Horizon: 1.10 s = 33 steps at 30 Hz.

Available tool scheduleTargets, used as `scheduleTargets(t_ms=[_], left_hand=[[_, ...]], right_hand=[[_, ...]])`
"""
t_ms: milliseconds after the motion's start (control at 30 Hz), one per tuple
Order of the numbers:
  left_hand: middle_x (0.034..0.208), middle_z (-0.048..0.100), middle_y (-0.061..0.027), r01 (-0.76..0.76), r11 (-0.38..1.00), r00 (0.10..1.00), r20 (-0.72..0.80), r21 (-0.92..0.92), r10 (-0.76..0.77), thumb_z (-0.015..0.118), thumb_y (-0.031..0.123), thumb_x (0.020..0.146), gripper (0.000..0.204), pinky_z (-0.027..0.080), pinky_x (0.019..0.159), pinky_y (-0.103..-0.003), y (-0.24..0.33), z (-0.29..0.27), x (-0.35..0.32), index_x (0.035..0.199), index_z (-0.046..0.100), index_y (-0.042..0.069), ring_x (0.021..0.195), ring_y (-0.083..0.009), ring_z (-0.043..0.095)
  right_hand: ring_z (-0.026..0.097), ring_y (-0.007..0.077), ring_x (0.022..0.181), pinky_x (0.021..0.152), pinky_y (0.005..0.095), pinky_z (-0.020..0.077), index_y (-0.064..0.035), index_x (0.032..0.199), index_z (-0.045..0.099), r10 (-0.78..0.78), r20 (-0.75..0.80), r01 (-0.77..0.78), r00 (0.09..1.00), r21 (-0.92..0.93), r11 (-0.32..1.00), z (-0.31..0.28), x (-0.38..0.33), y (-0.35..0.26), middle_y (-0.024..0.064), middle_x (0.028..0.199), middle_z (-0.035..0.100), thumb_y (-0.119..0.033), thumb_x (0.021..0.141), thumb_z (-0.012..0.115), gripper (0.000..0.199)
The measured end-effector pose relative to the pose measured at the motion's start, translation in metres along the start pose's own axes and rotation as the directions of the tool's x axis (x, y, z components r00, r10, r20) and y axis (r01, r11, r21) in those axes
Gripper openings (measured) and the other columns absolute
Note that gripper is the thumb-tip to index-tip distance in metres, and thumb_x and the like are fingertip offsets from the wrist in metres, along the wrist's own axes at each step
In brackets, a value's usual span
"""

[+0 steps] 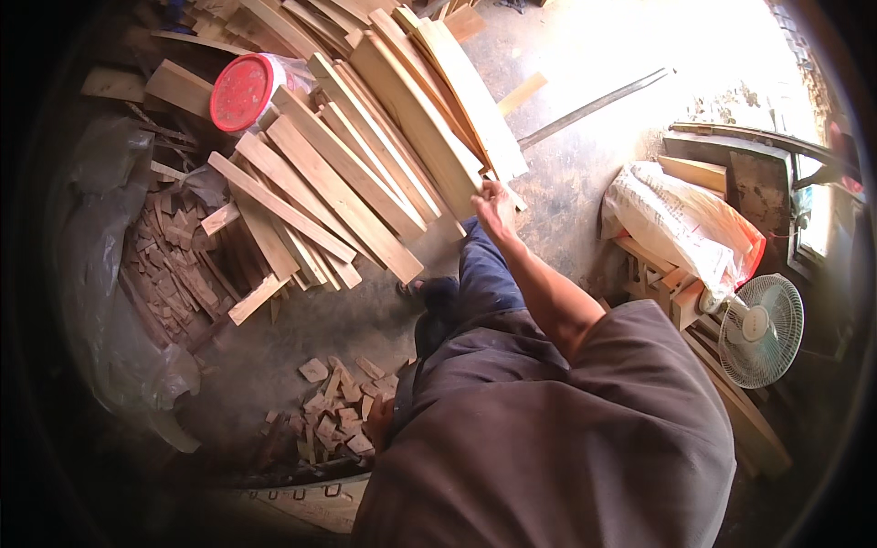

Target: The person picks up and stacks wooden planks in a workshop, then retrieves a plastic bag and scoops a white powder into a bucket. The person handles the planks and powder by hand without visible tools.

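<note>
Right hand [494,208] is seen partly curled at the near end of a broad plank [416,114], toward twelve o'clock; whether the wood is gripped cannot be told. Fingers are best kept clear of the neighbouring boards [320,173], where pinching seems likely. At seven o'clock, beside scattered offcuts [327,429], the left hand [379,422] is partly hidden, its state unclear.
</note>
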<state>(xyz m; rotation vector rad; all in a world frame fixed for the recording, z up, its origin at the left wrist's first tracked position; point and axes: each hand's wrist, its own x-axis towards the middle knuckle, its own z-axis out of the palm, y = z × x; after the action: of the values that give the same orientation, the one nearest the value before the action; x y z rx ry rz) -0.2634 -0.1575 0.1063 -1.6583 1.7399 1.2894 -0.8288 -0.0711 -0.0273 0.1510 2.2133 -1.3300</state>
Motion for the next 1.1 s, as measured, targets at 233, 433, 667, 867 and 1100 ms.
scheduleTargets(t_ms=[233, 433, 667, 867, 1100], left_hand=[[0.103, 0.07, -0.0087, -0.05, 0.942, 0.996, 0.054, -0.331, 0.072, 0.063, 0.02, 0.096, 0.047, 0.048, 0.088, -0.029, 0.199, 0.017, 0.017, 0.133, 0.053, -0.007, 0.092, -0.0148, 0.062], [0.115, 0.068, -0.0136, 0.015, 0.976, 1.0, -0.009, -0.218, -0.018, 0.062, 0.019, 0.095, 0.062, 0.048, 0.093, -0.03, 0.287, -0.002, -0.002, 0.142, 0.039, -0.014, 0.103, -0.0179, 0.063], [0.084, 0.064, -0.0062, 0.092, 0.992, 0.996, 0.014, -0.088, -0.091, 0.061, 0.017, 0.094, 0.03, 0.049, 0.073, -0.029, 0.235, 0.018, -0.024, 0.116, 0.059, -0.003, 0.078, -0.0132, 0.06], [0.076, 0.062, -0.0098, -0.063, 0.996, 0.998, 0.005, -0.061, 0.063, 0.06, 0.019, 0.095, 0.023, 0.047, 0.066, -0.031, 0.19, 0.041, -0.017, 0.101, 0.057, -0.003, 0.068, -0.0146, 0.052], [0.105, 0.068, -0.0114, 0.072, 0.96, 0.996, 0.066, -0.27, -0.056, 0.06, 0.019, 0.097, 0.057, 0.051, 0.081, -0.03, 0.238, 0.028, 0.003, 0.141, 0.042, -0.011, 0.091, -0.0169, 0.064]], right_hand=[[0.067, 0.0151, 0.085, 0.079, 0.0293, 0.052, 0.0012, 0.098, 0.074, 0.179, 0.213, -0.234, 0.96, 0.271, 0.934, 0.006, 0.003, -0.004, 0.0086, 0.089, 0.074, -0.011, 0.084, 0.071, 0.019], [0.056, 0.0212, 0.06, 0.051, 0.0354, 0.0455, -0.0063, 0.101, 0.064, 0.873, -0.135, -0.573, 0.468, 0.706, 0.416, -0.003, 0.112, 0.108, 0.0102, 0.083, 0.061, -0.016, 0.079, 0.071, 0.025], [0.068, 0.026, 0.083, 0.078, 0.0444, 0.0538, -0.0054, 0.104, 0.062, 0.485, 0.26, -0.443, 0.835, 0.84, 0.314, -0.072, 0.122, 0.05, 0.0091, 0.091, 0.067, -0.006, 0.083, 0.072, 0.024], [0.064, 0.0187, 0.078, 0.077, 0.0336, 0.0511, -0.0039, 0.108, 0.062, 0.096, 0.384, -0.385, 0.918, 0.809, 0.444, -0.085, 0.07, -0.019, 0.0047, 0.092, 0.067, 0.002, 0.081, 0.069, 0.029], [0.057, 0.0128, 0.06, 0.05, 0.0278, 0.0434, -0.0023, 0.089, 0.066, 0.389, 0.348, -0.522, 0.853, 0.577, 0.628, -0.007, 0.042, -0.033, 0.0068, 0.077, 0.066, 0.003, 0.083, 0.064, 0.008]])
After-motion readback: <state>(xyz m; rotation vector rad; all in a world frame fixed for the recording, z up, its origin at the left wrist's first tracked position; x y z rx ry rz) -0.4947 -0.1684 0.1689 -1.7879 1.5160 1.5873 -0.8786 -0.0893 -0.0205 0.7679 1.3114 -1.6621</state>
